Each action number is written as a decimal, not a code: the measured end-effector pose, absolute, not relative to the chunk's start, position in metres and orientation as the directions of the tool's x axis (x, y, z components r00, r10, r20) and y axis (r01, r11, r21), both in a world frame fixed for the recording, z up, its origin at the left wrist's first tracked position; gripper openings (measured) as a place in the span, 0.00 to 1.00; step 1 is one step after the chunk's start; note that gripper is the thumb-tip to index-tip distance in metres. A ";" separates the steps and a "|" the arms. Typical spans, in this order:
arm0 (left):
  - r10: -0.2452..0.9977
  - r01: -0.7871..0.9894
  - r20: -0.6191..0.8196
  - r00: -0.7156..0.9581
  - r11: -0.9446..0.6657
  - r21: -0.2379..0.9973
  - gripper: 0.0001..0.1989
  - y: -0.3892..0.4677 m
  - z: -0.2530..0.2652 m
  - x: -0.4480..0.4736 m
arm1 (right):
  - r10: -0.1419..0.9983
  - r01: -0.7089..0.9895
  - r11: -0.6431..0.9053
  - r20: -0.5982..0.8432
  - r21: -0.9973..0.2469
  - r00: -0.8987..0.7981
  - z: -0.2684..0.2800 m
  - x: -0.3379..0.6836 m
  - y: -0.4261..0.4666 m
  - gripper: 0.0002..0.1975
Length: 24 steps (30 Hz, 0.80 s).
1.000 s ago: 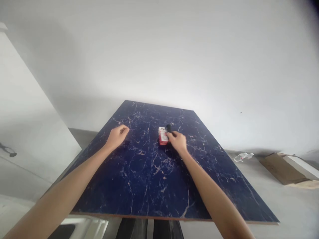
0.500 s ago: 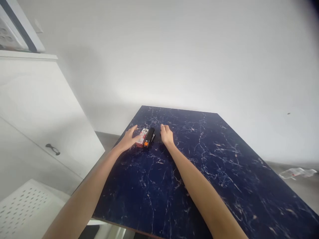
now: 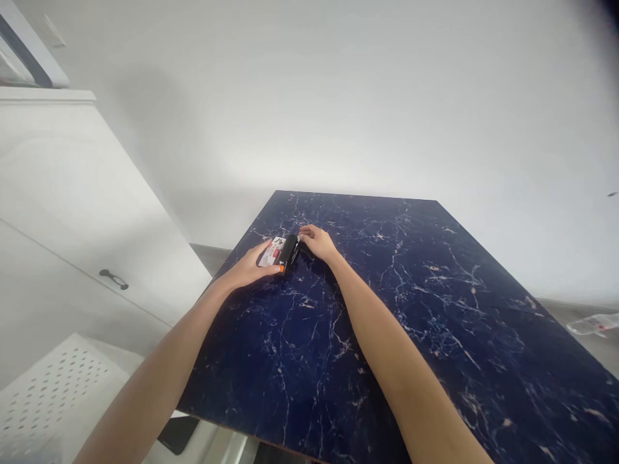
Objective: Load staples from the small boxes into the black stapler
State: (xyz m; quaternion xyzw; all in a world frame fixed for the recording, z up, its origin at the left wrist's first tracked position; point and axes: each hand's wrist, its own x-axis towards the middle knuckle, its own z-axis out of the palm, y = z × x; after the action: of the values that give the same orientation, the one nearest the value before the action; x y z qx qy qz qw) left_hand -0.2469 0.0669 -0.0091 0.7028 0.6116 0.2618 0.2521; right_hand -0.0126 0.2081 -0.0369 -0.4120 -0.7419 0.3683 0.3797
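Observation:
A small white-and-red box (image 3: 269,255) and a black stapler (image 3: 289,250) with an orange patch at its near end lie side by side on the dark blue marbled table (image 3: 309,361). My left hand (image 3: 249,267) curves around the box from the left, its thumb at the near end by the orange patch and its fingers along the far side. On the other side, my right hand (image 3: 318,242) is closed with its fingertips against the stapler's far right side. Exactly how those fingertips grip is too small to make out.
A white cabinet (image 3: 87,193) with a dark handle (image 3: 114,279) stands at the left. Below it is a white perforated surface (image 3: 62,380), with a dark flat object (image 3: 178,433) under the table edge. Clear plastic (image 3: 594,324) lies beyond the right edge; a wall backs the table.
My left hand has closed in around the box, its thumb now at the near end. My right hand has moved left to the stapler. The view has shifted slightly.

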 end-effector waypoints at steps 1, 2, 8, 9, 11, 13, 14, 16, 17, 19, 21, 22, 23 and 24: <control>0.993 0.721 0.051 0.108 -0.114 0.683 0.48 0.067 -0.009 -0.247 | 0.885 0.335 0.394 0.255 -0.856 -0.389 -0.036 -0.012 0.209 0.13; 0.993 0.715 0.047 0.104 -0.107 0.691 0.47 0.066 -0.009 -0.247 | 0.876 0.345 0.405 0.251 -0.847 -0.413 -0.035 -0.011 0.209 0.12; 0.992 0.688 0.012 0.127 -0.097 0.719 0.46 0.066 -0.006 -0.244 | 0.750 0.410 0.644 0.426 -0.646 -0.506 -0.032 -0.014 0.196 0.09; 0.992 0.693 0.012 0.129 -0.099 0.714 0.46 0.066 -0.005 -0.245 | 0.724 0.407 0.678 0.462 -0.611 -0.512 -0.033 -0.015 0.194 0.10; 0.989 0.710 0.012 0.149 -0.116 0.695 0.45 0.065 -0.003 -0.249 | 0.686 0.411 0.724 0.513 -0.554 -0.516 -0.035 -0.014 0.193 0.10; 0.980 0.729 -0.005 0.201 -0.146 0.668 0.47 0.063 0.001 -0.255 | 0.659 0.422 0.751 0.537 -0.508 -0.526 -0.038 -0.014 0.193 0.12; 0.973 0.736 -0.021 0.231 -0.160 0.657 0.48 0.061 0.004 -0.258 | 0.649 0.430 0.760 0.537 -0.487 -0.539 -0.039 -0.013 0.193 0.15; 0.962 0.744 -0.047 0.268 -0.176 0.644 0.50 0.058 0.011 -0.263 | 0.646 0.465 0.763 0.522 -0.448 -0.557 -0.041 -0.013 0.192 0.18; 0.963 0.746 -0.047 0.266 -0.175 0.643 0.49 0.057 0.014 -0.265 | 0.653 0.494 0.757 0.511 -0.428 -0.558 -0.041 -0.013 0.191 0.19; 0.973 0.739 -0.026 0.230 -0.157 0.656 0.46 0.056 0.018 -0.266 | 0.675 0.552 0.736 0.494 -0.392 -0.548 -0.042 -0.013 0.189 0.20; 0.984 0.696 -0.007 0.180 -0.123 0.707 0.42 0.055 0.020 -0.265 | 0.693 0.585 0.717 0.484 -0.379 -0.535 -0.042 -0.013 0.188 0.22; 0.988 0.653 0.002 0.157 -0.105 0.750 0.40 0.056 0.020 -0.264 | 0.701 0.590 0.709 0.482 -0.386 -0.526 -0.042 -0.012 0.187 0.23; 0.991 0.596 0.021 0.129 -0.094 0.797 0.38 0.056 0.019 -0.263 | 0.707 0.588 0.703 0.481 -0.400 -0.518 -0.042 -0.012 0.187 0.24; 0.994 0.529 0.054 0.093 -0.095 0.843 0.36 0.057 0.018 -0.262 | 0.711 0.580 0.700 0.482 -0.417 -0.512 -0.042 -0.012 0.187 0.25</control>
State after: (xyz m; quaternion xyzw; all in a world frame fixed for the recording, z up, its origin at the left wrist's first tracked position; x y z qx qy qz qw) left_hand -0.2619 0.0568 0.0179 0.6563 0.5804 0.3416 0.3402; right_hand -0.0118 0.1867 -0.0421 -0.3739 -0.8635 0.1017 0.3229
